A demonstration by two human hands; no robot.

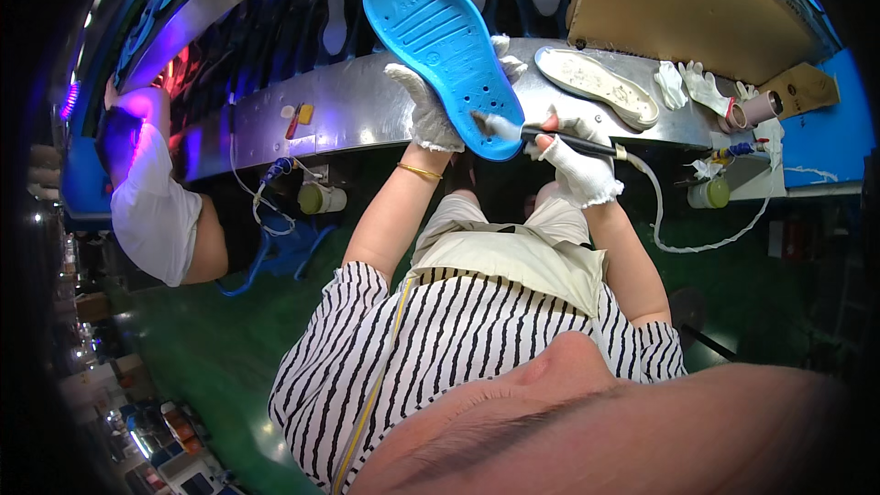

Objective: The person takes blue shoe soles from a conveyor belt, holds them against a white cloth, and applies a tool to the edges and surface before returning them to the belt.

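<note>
My left hand [427, 110], in a white glove with bare skin at the wrist, grips a blue shoe sole [440, 32] from its left side. More white glove shows behind the sole's right edge. The sole is tilted, toe end far and left, heel near me, with small holes and ridges on its face. In my gloved right hand [579, 160] is a brush [550, 136] with a black handle; its pale bristles lie at the heel. A thin clear tube [655, 206] runs from the handle. To the right, a white shoe sole [596, 87] rests on the metal bench.
The metal bench [367, 110] curves before a dark conveyor carrying several sole-shaped pieces [335, 23]. White gloves [701, 87], tape rolls [759, 108] and a cardboard box [687, 5] are at right. Jars [323, 198] hang below the edge. A co-worker [160, 202] works at left.
</note>
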